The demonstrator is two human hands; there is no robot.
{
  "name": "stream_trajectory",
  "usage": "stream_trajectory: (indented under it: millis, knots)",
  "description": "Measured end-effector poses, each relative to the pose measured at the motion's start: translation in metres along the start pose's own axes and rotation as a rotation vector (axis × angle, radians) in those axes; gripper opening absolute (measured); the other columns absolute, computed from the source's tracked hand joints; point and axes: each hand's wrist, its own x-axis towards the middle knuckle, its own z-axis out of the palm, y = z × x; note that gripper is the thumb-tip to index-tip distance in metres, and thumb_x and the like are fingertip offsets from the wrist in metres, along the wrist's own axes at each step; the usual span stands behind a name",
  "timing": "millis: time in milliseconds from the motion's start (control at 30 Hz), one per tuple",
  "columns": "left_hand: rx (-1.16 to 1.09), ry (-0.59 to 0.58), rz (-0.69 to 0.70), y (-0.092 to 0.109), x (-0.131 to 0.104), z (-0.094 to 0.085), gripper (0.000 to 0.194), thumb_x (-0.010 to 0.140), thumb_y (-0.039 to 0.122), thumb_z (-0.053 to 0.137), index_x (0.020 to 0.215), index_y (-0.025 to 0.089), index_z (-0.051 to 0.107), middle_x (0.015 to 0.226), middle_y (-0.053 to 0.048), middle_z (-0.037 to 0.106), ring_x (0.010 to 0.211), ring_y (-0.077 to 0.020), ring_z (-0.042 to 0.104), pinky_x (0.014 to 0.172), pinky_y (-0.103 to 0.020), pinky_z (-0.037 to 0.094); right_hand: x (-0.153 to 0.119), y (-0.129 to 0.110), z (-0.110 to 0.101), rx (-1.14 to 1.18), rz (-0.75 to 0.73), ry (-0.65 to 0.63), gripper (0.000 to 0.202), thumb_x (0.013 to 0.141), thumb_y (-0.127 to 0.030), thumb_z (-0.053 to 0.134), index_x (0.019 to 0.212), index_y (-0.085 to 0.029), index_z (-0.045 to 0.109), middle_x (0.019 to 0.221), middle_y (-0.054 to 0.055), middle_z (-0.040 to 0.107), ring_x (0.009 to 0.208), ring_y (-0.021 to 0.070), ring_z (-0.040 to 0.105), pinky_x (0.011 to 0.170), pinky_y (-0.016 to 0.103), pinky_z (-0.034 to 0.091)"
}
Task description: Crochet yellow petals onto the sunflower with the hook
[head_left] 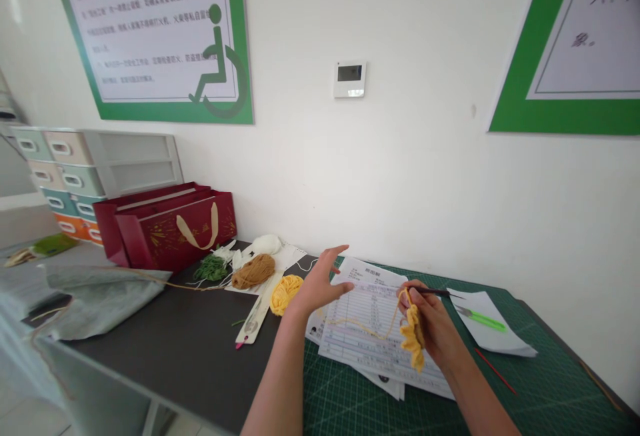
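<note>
My left hand (320, 283) is raised over the printed sheets (370, 316), thumb and fingers apart, with no object visible in it. Just left of its wrist lies a yellow yarn ball (286, 293). My right hand (431, 323) is closed around a yellow crocheted piece (413, 339) with petal-like edges, which hangs down over the sheets. The same hand grips a slim black tool (433, 291), its thin tip pointing right; its exact kind is unclear. A loose yellow yarn strand (360, 324) runs across the sheets from the crocheted piece toward my left hand.
Brown yarn (254, 271), green yarn (211, 268) and a white ball (267, 244) lie left. Behind them stand dark red gift bags (175, 226) and a drawer unit (135, 159). A green cutter (483, 319) rests on paper on the cutting mat (545, 383), near a red stick (495, 371).
</note>
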Motion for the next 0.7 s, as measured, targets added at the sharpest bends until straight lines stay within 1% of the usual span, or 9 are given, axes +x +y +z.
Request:
stream_trajectory:
  millis: [67,100,200,267,367,433,500,600,700]
  knots:
    - [-0.019,0.005,-0.019,0.001,-0.002,-0.008,0.052,0.074,0.010,0.067,0.125,0.024,0.068,0.122,-0.013,0.058,0.086,-0.0201,0.062,0.045,-0.020,0.056,0.000,-0.002,0.000,0.004,0.002,0.002,0.033,0.068,-0.040,0.091,0.088,-0.023,0.071,0.069,-0.003,0.058,0.057,0.0070,0.051,0.048,0.017,0.044]
    - [-0.035,0.010,-0.015,0.003,-0.003,-0.011,0.047,0.077,0.010,0.062,0.122,0.023,0.068,0.120,-0.012,0.059,0.090,-0.0208,0.063,0.050,-0.022,0.059,0.000,-0.003,0.000,0.007,0.002,0.001,0.032,0.068,-0.040,0.091,0.088,-0.023,0.072,0.069,-0.003,0.058,0.056,0.0070,0.051,0.048,0.017,0.043]
    - [-0.103,-0.017,0.031,0.012,-0.005,-0.014,0.049,0.077,0.005,0.057,0.121,0.026,0.065,0.132,-0.011,0.054,0.118,-0.0251,0.057,0.080,-0.033,0.064,0.000,-0.006,0.001,0.015,0.002,-0.003,0.031,0.069,-0.040,0.090,0.087,-0.022,0.072,0.067,-0.002,0.057,0.056,0.0073,0.051,0.046,0.017,0.042]
    - [-0.144,-0.075,0.053,0.019,-0.006,-0.013,0.055,0.076,0.004,0.061,0.125,0.029,0.062,0.145,-0.009,0.046,0.129,-0.0278,0.052,0.090,-0.039,0.062,0.000,-0.007,0.002,0.019,0.001,-0.005,0.031,0.069,-0.040,0.090,0.087,-0.022,0.072,0.067,-0.003,0.057,0.056,0.0075,0.051,0.045,0.017,0.041]
    - [-0.155,-0.138,0.054,0.025,-0.007,-0.011,0.062,0.075,0.005,0.065,0.130,0.032,0.057,0.155,-0.009,0.035,0.130,-0.0312,0.052,0.082,-0.039,0.064,-0.001,-0.007,0.003,0.026,0.003,-0.007,0.031,0.069,-0.039,0.090,0.087,-0.022,0.071,0.066,-0.003,0.057,0.056,0.0075,0.051,0.045,0.016,0.041]
    - [-0.127,-0.184,0.035,0.025,-0.008,-0.010,0.073,0.071,0.006,0.072,0.136,0.034,0.054,0.156,-0.011,0.035,0.128,-0.0330,0.053,0.075,-0.035,0.063,-0.001,-0.007,0.003,0.032,0.008,-0.012,0.030,0.069,-0.038,0.090,0.087,-0.022,0.072,0.066,-0.002,0.057,0.056,0.0073,0.052,0.045,0.015,0.041]
    - [-0.090,-0.243,0.007,0.022,-0.009,-0.009,0.082,0.071,0.007,0.075,0.142,0.036,0.049,0.152,-0.013,0.040,0.125,-0.0325,0.055,0.076,-0.035,0.063,-0.002,-0.007,0.004,0.039,0.012,-0.018,0.030,0.069,-0.037,0.090,0.086,-0.021,0.072,0.066,-0.002,0.058,0.056,0.0071,0.052,0.046,0.015,0.041]
    - [-0.021,-0.300,-0.047,0.013,-0.009,-0.006,0.079,0.079,0.006,0.064,0.148,0.037,0.042,0.139,-0.013,0.049,0.114,-0.0269,0.060,0.082,-0.042,0.063,-0.002,-0.008,0.004,0.055,0.017,-0.029,0.029,0.070,-0.036,0.090,0.087,-0.021,0.072,0.066,-0.002,0.058,0.056,0.0069,0.052,0.046,0.015,0.040]
    - [0.091,-0.244,-0.066,0.004,-0.007,0.005,0.071,0.076,0.000,0.050,0.140,0.032,0.048,0.134,-0.013,0.043,0.107,-0.0243,0.059,0.072,-0.039,0.065,-0.002,-0.007,0.005,0.078,0.029,-0.047,0.028,0.071,-0.036,0.089,0.088,-0.021,0.072,0.066,-0.003,0.057,0.055,0.0066,0.050,0.045,0.015,0.039]
